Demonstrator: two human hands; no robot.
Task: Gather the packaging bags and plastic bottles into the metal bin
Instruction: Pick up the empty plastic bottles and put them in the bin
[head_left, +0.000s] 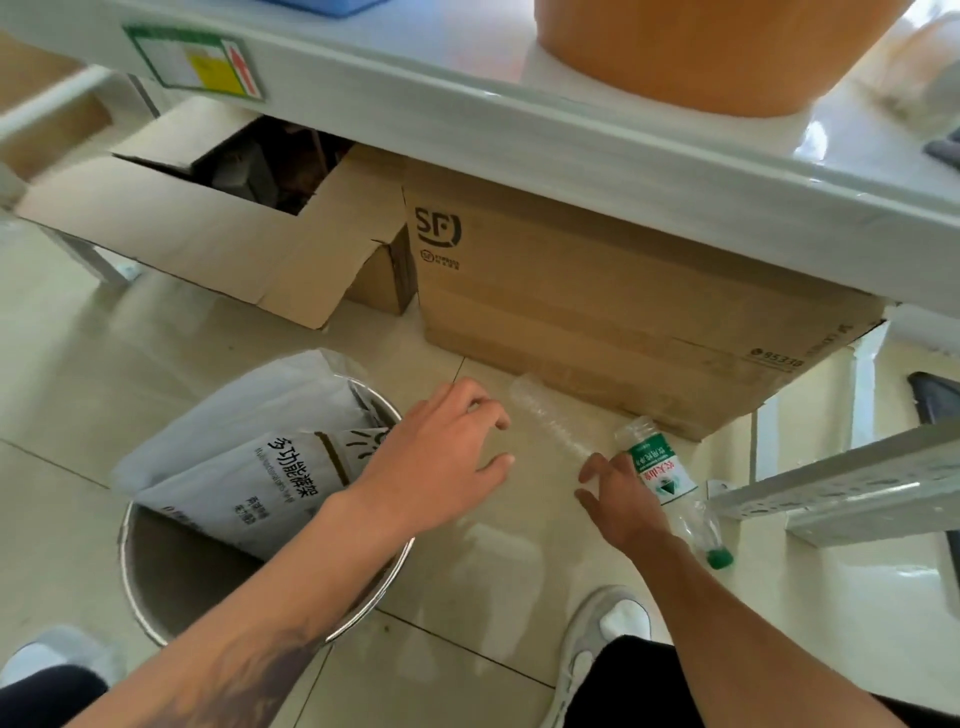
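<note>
- Bare and empty, the left hand was spread wide, palm down, fingers splayed above the floor tiles just beside the metal bin.
- Equally empty, the right hand was open with thumb and fingers parted, reaching forward.
- Clear and unlabelled, one plastic bottle lay on the floor between the two hands, its long axis running diagonally from far-left to near-right; its near end sat just ahead of the right fingertips.
- A second, labelled bottle with a green cap lay just to the right of the right hand, its cap end pointing toward the person.
- By judgement, the right hand was nearer both bottles; the left was close to the clear one's far end.
- White packaging bags already stood inside the bin.
- Cardboard boxes stood behind the bottles, under a white table.
</note>
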